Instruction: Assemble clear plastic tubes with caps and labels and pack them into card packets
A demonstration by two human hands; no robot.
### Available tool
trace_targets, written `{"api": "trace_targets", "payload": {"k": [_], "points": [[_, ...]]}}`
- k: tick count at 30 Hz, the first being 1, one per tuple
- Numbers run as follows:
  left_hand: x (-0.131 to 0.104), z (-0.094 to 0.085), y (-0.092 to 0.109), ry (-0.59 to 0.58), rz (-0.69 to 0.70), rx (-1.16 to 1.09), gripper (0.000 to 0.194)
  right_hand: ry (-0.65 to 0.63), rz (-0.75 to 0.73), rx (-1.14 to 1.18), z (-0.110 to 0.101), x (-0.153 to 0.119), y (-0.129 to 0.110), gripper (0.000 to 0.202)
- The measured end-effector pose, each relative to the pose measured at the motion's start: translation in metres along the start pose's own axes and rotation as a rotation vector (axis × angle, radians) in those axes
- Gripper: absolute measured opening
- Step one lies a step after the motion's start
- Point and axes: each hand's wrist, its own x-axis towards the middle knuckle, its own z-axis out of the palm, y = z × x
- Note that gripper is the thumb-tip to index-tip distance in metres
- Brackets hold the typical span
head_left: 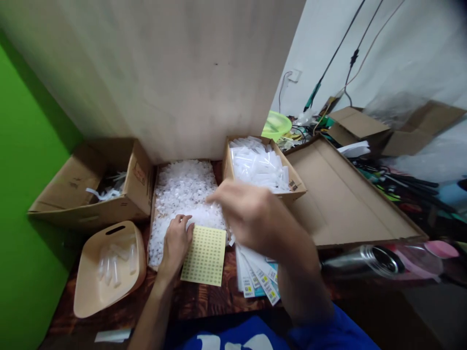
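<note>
My left hand (177,243) is at the upper left edge of a yellow sheet of small printed stickers (204,255), over the near part of a shallow tray. Its fingers are curled with the thumb close to the forefinger; whatever they hold blends into the white behind. Many small whitish plastic pieces (188,184) fill that tray. My right hand (246,211) is raised above the tray's right side, in front of a cardboard box of clear plastic tubes (255,163). Motion smears its bent fingers, which point left, and nothing can be made out in them.
A beige basket (85,277) with several clear tubes stands left, below an open cardboard box (140,180). Fanned printed cards (251,277) lie under my right forearm. A large cardboard lid (339,204), a steel flask (350,260) and a pink bottle (419,257) are at right.
</note>
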Motion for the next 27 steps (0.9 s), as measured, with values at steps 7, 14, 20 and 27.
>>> {"api": "trace_targets", "payload": {"k": [7,14,20,27], "points": [[0.003,0.003,-0.001,-0.085,-0.034,0.094,0.023,-0.228,0.531,-0.613,-0.050,0.021,0.139,0.030],[0.005,0.006,-0.003,-0.020,-0.021,0.061,0.020,-0.233,0.514,-0.605,-0.042,0.035,0.141,0.021],[-0.001,0.001,0.003,0.184,-0.082,-0.253,0.021,-0.097,0.651,-0.553,-0.026,0.048,0.144,0.026],[-0.004,-0.010,0.017,0.190,-0.504,-1.020,0.029,0.583,0.430,-0.623,0.000,0.020,0.123,0.026]]}}
